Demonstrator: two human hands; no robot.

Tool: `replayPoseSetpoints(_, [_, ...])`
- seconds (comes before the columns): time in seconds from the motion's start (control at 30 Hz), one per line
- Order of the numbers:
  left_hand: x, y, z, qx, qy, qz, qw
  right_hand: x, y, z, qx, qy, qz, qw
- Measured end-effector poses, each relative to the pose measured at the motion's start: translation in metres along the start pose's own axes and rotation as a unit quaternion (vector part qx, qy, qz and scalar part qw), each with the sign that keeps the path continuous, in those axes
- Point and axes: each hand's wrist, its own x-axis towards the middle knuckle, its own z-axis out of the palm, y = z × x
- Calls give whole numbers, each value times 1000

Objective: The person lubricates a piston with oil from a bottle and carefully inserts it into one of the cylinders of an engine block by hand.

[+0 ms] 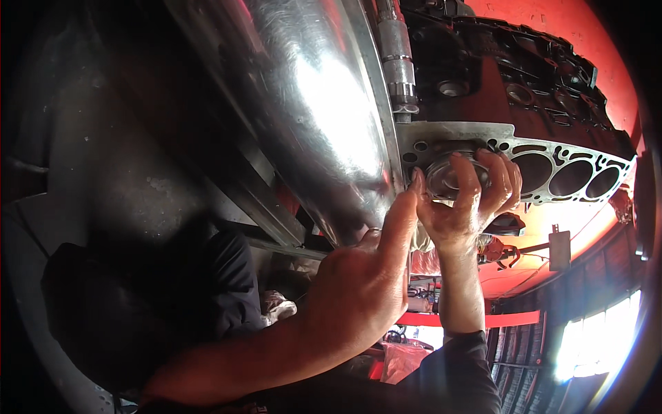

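Note:
A bare engine block (538, 141) lies with its flat, bored face toward me. At its nearest bore sits a round metal piston (441, 178), partly covered by my fingers. My right hand (465, 196) is closed around the piston, fingertips curled over its top edge and thumb at its left side. Close below it, my left hand (362, 272) stretches one digit up along the block's near edge, its tip beside my right thumb. The rest of its fingers are mostly hidden. I cannot tell whether the left tip touches the piston.
A shiny curved metal surface (317, 103) runs along the block's left side. A ribbed metal shaft (398, 62) stands against the block's upper left. Behind are a red surface (572, 27), a red bar (514, 319) and a bright window (600, 338). A dark-clothed leg (231, 283) is lower left.

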Motion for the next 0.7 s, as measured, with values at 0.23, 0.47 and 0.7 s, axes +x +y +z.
replayPoseSetpoints(0.23, [13,0,7,-74,57,49,994,-11,0,4,46,12,23,999])
replayPoseSetpoints(0.47, [22,5,13,-16,46,23,999,-10,4,10,53,26,23,998])
replayPoseSetpoints(0.7, [26,5,24,23,41,51,998,-30,4,15,-8,61,49,997])
